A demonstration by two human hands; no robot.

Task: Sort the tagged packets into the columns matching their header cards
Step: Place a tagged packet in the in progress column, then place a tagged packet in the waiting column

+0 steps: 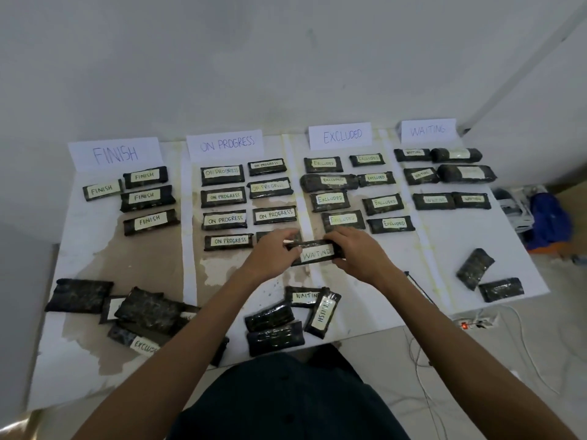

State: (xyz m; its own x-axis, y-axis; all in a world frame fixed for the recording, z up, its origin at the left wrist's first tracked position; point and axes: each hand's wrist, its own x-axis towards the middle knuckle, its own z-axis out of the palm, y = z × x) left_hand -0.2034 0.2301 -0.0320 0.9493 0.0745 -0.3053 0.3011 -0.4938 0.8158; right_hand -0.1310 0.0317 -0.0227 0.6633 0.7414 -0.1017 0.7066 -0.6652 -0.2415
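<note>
Both hands on one dark packet tagged WAITING (pixel 316 253), held level just above the table (pixel 476 246), dead centre of view. My left hand (pixel 273 254) has its grip closed on the packet's 9 o'clock end, my right hand (pixel 357 249) closed on the 3 o'clock end. Tag faces up, readable.

Packet sits over the seam between the ON PROGRESS and EXCLUDED columns, at the near end of both.

Header cards along the 12 o'clock edge, from 9 toward 3: FINISH card (pixel 116 153), ON PROGRESS card (pixel 226 144), EXCLUDED card (pixel 341 135), WAITING card (pixel 428 130). Each has rows of tagged packets below it; the WAITING column is at about 2 o'clock from my hands.

Unsorted: a loose pile (pixel 127 312) at 8 o'clock, one tag there reads EXCLUDED. A smaller cluster (pixel 292 315) at 6 o'clock, with a WAITING tag and a FINISH tag visible. Two face-down packets (pixel 489 277) at 4 o'clock, tags not visible.

White cables (pixel 422 354) on the floor at 5 o'clock.
</note>
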